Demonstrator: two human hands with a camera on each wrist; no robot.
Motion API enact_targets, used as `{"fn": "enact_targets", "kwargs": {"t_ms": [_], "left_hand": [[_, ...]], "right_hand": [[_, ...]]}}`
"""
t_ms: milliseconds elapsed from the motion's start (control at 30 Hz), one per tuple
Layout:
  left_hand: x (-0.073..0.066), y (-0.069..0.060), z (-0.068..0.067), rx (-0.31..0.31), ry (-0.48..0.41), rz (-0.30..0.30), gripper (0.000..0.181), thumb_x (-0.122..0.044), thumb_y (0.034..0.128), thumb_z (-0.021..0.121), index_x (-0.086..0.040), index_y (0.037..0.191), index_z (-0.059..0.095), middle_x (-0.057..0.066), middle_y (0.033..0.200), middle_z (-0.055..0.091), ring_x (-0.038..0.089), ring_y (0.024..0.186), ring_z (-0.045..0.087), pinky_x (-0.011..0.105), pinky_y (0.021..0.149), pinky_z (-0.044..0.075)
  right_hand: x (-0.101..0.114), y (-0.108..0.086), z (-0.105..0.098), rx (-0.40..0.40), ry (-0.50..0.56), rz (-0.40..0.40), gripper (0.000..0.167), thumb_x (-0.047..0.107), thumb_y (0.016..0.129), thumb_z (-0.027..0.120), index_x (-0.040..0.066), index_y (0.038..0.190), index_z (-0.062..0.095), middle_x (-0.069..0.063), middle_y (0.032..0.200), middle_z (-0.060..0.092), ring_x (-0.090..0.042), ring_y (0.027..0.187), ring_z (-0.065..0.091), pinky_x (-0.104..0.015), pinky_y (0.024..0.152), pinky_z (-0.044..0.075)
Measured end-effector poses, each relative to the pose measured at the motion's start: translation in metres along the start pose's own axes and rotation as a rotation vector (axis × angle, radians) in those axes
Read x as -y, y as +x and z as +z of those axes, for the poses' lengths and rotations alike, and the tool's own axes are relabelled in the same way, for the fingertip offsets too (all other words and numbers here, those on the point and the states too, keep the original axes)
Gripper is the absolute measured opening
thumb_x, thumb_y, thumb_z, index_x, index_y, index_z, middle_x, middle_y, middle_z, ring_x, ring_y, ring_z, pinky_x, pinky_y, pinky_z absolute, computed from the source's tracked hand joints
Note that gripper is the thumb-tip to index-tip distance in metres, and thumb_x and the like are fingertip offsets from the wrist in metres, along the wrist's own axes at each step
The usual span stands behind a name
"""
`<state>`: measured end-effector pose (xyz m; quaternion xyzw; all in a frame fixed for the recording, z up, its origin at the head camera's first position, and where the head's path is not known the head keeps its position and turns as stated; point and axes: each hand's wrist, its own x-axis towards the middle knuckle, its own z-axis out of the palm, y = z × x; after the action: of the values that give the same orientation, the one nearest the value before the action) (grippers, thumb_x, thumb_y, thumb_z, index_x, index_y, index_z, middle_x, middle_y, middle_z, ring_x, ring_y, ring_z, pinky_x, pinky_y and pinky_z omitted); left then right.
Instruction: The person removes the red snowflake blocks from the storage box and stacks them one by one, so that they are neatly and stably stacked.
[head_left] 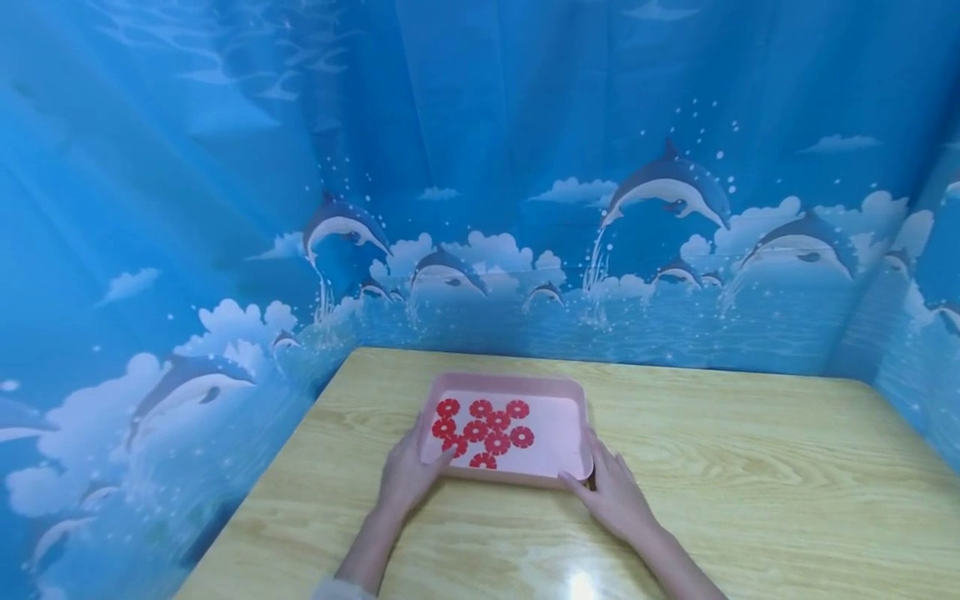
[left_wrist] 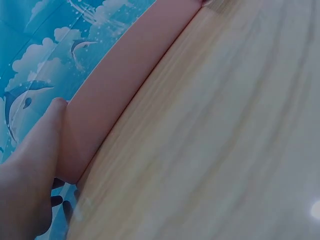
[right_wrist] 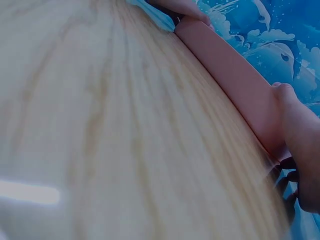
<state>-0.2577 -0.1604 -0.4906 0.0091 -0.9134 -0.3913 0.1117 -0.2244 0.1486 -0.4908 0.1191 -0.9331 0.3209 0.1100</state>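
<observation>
A shallow pink tray (head_left: 504, 478) with rounded corners sits on the wooden table, its lower edge against or very near the tabletop. Several red notched plastic discs (head_left: 497, 442) lie flat in it, mostly toward the left. My left hand (head_left: 406, 473) holds the near left corner, thumb over the rim and fingers along the outer side. At the near right corner my right hand (head_left: 618, 500) grips in the same way. Both wrist views show the tray's front wall (left_wrist: 112, 82) between the hands, with fingertips partly hidden behind the corners.
The light wood-grain table (head_left: 750, 467) extends to the right of the tray and toward me. Behind it and along the left side hangs a blue curtain (head_left: 510, 183) printed with dolphins and clouds. A bright light reflection shows near the table's front.
</observation>
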Motion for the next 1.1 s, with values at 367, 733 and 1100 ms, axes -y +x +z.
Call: {"fn": "enact_targets", "kwargs": {"t_ms": [367, 733, 1100], "left_hand": [[-0.009, -0.008, 0.009, 0.008, 0.000, -0.003, 0.089, -0.045, 0.0748, 0.072, -0.024, 0.147, 0.025, 0.002, 0.141, 0.038, 0.027, 0.127, 0.034, 0.050, 0.097, 0.034], [-0.019, -0.019, 0.014, 0.008, -0.006, 0.024, 0.088, -0.042, 0.0747, 0.073, -0.018, 0.146, 0.027, 0.007, 0.140, 0.040, 0.030, 0.126, 0.036, 0.049, 0.098, 0.033], [-0.031, -0.035, 0.023, -0.044, 0.015, 0.165, 0.087, -0.041, 0.0737, 0.073, -0.010, 0.143, 0.032, 0.012, 0.131, 0.049, 0.031, 0.117, 0.046, 0.047, 0.097, 0.036]], "right_hand": [[-0.003, -0.016, -0.009, 0.017, -0.010, 0.040, 0.087, 0.052, 0.086, 0.055, -0.001, 0.144, 0.019, -0.024, 0.139, 0.034, -0.039, 0.127, 0.030, -0.052, 0.106, 0.014], [-0.005, -0.033, -0.023, 0.056, -0.008, 0.112, 0.088, 0.056, 0.086, 0.052, 0.004, 0.147, 0.015, -0.024, 0.140, 0.032, -0.043, 0.125, 0.030, -0.058, 0.100, 0.023], [-0.013, -0.047, -0.041, 0.114, 0.004, 0.156, 0.092, 0.060, 0.085, 0.050, 0.007, 0.148, 0.009, -0.025, 0.141, 0.031, -0.043, 0.124, 0.032, -0.061, 0.094, 0.030]]}}
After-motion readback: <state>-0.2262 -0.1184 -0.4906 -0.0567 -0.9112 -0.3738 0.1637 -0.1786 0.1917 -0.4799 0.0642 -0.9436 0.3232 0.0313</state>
